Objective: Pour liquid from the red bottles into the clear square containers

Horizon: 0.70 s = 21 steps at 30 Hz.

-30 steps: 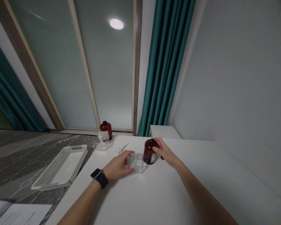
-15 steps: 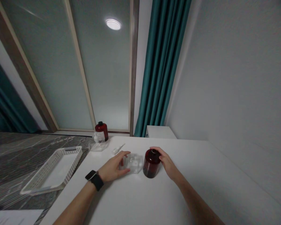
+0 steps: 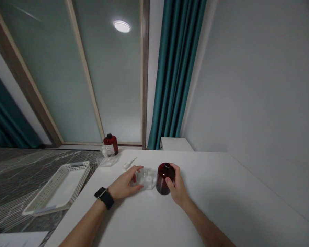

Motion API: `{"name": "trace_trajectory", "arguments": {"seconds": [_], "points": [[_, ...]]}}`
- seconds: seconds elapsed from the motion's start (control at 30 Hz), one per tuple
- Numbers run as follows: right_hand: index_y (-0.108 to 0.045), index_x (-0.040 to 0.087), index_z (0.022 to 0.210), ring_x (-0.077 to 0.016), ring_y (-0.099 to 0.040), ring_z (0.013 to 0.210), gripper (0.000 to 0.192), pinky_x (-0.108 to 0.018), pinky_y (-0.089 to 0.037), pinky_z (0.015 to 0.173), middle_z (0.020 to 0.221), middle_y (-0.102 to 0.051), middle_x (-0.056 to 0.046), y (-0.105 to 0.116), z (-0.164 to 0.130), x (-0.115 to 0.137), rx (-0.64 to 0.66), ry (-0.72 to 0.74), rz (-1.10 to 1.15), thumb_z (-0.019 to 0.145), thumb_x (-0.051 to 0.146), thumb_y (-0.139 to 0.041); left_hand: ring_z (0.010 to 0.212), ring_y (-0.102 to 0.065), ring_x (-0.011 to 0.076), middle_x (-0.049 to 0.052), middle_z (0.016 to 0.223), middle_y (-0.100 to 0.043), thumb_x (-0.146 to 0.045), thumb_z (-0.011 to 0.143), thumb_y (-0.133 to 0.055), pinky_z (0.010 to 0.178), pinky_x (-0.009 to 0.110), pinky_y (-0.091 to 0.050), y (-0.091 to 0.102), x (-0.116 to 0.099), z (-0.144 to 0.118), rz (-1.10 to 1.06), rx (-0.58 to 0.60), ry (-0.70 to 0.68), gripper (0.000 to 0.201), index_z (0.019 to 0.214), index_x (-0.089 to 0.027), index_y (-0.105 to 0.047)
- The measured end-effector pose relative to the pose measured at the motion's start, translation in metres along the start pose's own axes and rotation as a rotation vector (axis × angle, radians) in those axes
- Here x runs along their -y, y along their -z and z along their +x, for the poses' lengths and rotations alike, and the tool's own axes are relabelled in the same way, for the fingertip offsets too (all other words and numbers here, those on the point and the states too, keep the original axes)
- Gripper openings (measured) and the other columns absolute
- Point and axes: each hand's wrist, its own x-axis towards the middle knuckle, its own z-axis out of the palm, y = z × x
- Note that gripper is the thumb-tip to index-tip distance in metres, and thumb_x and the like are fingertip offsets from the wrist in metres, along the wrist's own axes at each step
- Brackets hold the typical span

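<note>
Head view looks down on a white desk (image 3: 149, 219) set against a grey wall. Right hand (image 3: 177, 188) is wrapped around a dark red jar (image 3: 164, 178) that stands upright near the middle of the desk, its fingers (image 3: 170, 184) curled against the jar's near side and thumb along its right. Left hand (image 3: 125, 183), with a black watch (image 3: 104, 197) on the wrist, rests on the desk just left of the jar; its fingers close on the near edge of a clear box (image 3: 146, 178), which lies flat and sits just beside the jar.

Farther back on the desk lies a small white dropper (image 3: 129, 163). Beyond it, at the desk's far left corner, a second red bottle (image 3: 110, 144) with a black cap stands behind a small clear bottle (image 3: 104, 151) and a clear tray (image 3: 106, 161). A white basket (image 3: 58, 188) hangs off the left of the desk, over a grey patterned floor (image 3: 18, 171). Teal curtain (image 3: 175, 75) hangs behind the desk.
</note>
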Motion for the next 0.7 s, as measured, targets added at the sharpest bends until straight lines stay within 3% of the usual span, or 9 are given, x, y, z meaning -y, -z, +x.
{"name": "trace_trajectory", "arguments": {"seconds": [0.23, 0.47, 0.7], "points": [[-0.047, 0.024, 0.129, -0.0279, -0.054, 0.12, 0.038, -0.047, -0.044, 0.106, 0.127, -0.055, -0.011, -0.001, 0.001, 0.006, -0.038, 0.068, 0.058, 0.095, 0.04, -0.047, 0.098, -0.063, 0.0253, 0.012, 0.123, -0.061, -0.031, 0.08, -0.068, 0.094, 0.043, -0.049, 0.0, -0.001, 0.001, 0.038, -0.039, -0.04, 0.062, 0.136, -0.019, -0.044], [-0.045, 0.024, 0.131, -0.0303, -0.057, 0.12, 0.071, -0.049, -0.046, 0.104, 0.133, -0.056, -0.012, -0.008, 0.002, -0.007, -0.051, -0.065, 0.033, 0.068, 0.026, -0.077, 0.115, -0.056, 0.0311, 0.014, 0.125, -0.058, -0.035, 0.074, -0.078, 0.102, 0.048, -0.045, -0.011, 0.003, 0.003, 0.011, -0.08, -0.04, 0.07, 0.133, -0.017, -0.045], [-0.05, 0.023, 0.123, -0.0288, -0.061, 0.108, 0.063, -0.048, -0.051, 0.097, 0.118, -0.061, -0.01, -0.015, 0.004, -0.004, -0.164, -0.043, -0.023, 0.066, 0.024, -0.077, 0.112, -0.058, 0.0286, 0.012, 0.12, -0.059, -0.035, 0.075, -0.077, 0.099, 0.047, -0.048, -0.028, 0.001, 0.007, -0.114, -0.137, 0.026, 0.066, 0.129, -0.018, -0.042]]}}
